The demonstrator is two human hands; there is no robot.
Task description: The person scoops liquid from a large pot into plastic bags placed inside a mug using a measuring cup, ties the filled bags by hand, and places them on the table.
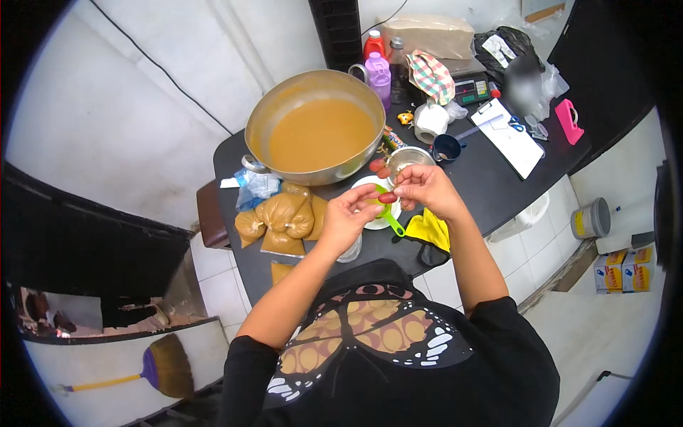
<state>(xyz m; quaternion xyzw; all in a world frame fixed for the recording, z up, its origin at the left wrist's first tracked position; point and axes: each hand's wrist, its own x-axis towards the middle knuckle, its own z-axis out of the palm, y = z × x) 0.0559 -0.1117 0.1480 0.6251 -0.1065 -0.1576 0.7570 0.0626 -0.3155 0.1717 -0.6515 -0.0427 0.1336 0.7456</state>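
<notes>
My left hand [348,215] reaches in with its thumb and fingers closed around one end of a red grape [387,198]. Opposite it, my right hand [430,192] pinches a small sprig of grapes, with more red grapes [379,168] showing beyond its fingertips. Below both hands, a bright green scoop or strainer [393,222] rests on a white plate [365,182], partly hidden by my fingers. A metal bowl [413,156] stands just behind my right hand. The sprig's stem is mostly covered by my fingers.
A large metal pot [260,135] of brown liquid stands at the back left. Tied bags of brown liquid [284,217] lie in front of it. To the right are a dark blue cup [446,147], a toilet roll [431,122], a clipboard [516,146] and a yellow-black cloth [430,231].
</notes>
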